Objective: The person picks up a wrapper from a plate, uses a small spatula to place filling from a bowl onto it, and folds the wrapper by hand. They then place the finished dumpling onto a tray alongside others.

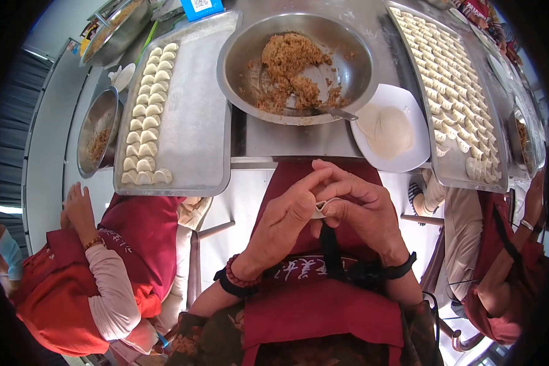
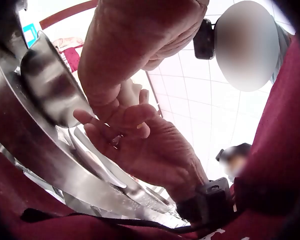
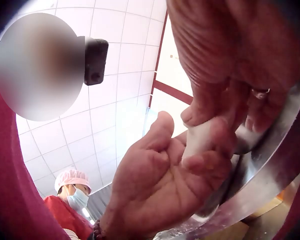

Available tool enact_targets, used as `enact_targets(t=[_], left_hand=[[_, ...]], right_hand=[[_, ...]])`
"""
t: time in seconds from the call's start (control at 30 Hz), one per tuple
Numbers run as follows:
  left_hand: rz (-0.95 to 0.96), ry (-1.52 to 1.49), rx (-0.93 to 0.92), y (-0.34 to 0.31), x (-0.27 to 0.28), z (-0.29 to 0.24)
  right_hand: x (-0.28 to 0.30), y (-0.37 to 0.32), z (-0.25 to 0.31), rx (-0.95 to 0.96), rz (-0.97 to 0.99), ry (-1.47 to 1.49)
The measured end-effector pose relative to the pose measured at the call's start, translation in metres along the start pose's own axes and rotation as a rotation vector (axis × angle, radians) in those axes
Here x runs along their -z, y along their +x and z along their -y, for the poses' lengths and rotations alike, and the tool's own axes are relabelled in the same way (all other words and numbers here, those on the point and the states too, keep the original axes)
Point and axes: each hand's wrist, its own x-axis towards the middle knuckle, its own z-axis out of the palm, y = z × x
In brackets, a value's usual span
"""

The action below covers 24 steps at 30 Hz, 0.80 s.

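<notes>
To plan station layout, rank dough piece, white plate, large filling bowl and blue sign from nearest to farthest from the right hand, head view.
1. Dough piece: pinched by right hand
2. White plate: ahead, right
3. Large filling bowl: ahead, left
4. Blue sign: back left

- Dumpling (image 3: pixel 198 139): pale, thin-skinned, partly hidden.
- Pose: you hold it pinched between left hand (image 1: pixel 282 221) and right hand (image 1: pixel 367 204).
- Seal: you cannot confirm it closed.
</notes>
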Motion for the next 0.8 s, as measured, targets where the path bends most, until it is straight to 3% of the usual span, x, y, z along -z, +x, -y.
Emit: enact_targets(t=[0.07, 0.17, 0.27, 0.37, 0.57, 0.8], left_hand=[[-0.01, -0.053, 0.016, 0.001, -0.001, -0.002], [-0.097, -0.192, 0.186, 0.003, -0.003, -0.008], [-0.105, -0.541, 0.239, 0.004, -0.004, 0.0], [-0.108, -0.64, 0.208, 0.001, -0.002, -0.001], [-0.023, -0.476, 0.202, -0.002, 0.004, -0.007], [-0.013, -0.434, 0.298, -0.004, 0.009, -0.007]], right_hand=[[0.003, -0.001, -0.003, 0.031, 0.008, -0.029], [-0.005, -0.002, -0.004, 0.09, -0.078, 0.004], [-0.004, 0.0, -0.012, 0.126, -0.126, -0.047], [0.0, 0.004, -0.02, 0.241, -0.087, -0.186], [0.005, 0.005, -0.02, 0.288, -0.016, -0.336], [-0.002, 0.004, -0.01, 0.203, -0.028, -0.484]])
